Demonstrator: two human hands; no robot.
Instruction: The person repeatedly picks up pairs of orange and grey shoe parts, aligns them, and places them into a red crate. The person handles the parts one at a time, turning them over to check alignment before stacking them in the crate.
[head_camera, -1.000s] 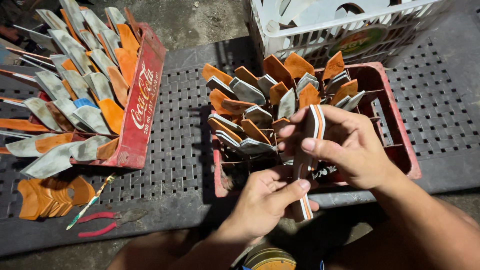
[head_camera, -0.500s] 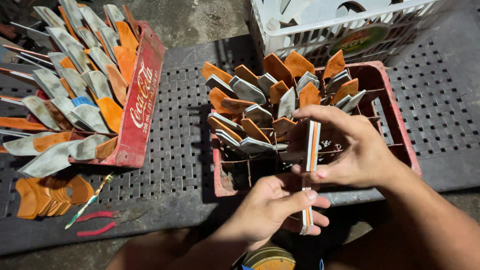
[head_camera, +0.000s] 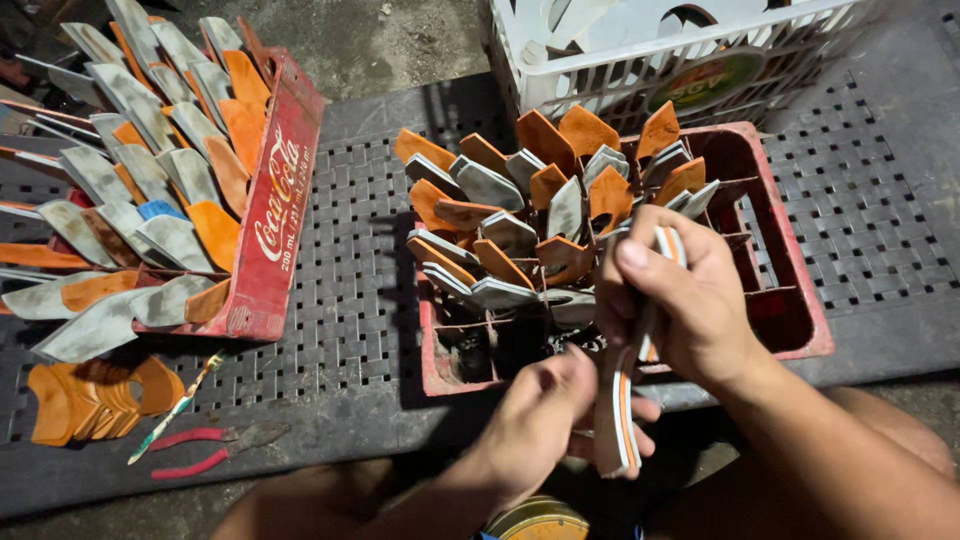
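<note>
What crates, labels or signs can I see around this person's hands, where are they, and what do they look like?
Red crate: far left, lying tipped; white script lettering on its side, stuffed with grey and orange pieces.
Second red crate: centre, divided into compartments, partly filled with the same pieces.
White crate: top right, latticed wall.
Oval label: on the white crate's front; green with an orange-yellow rim.

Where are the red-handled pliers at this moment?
In the head view, the red-handled pliers lie at lower left on the dark perforated mat, beside the orange cut-outs.
</note>
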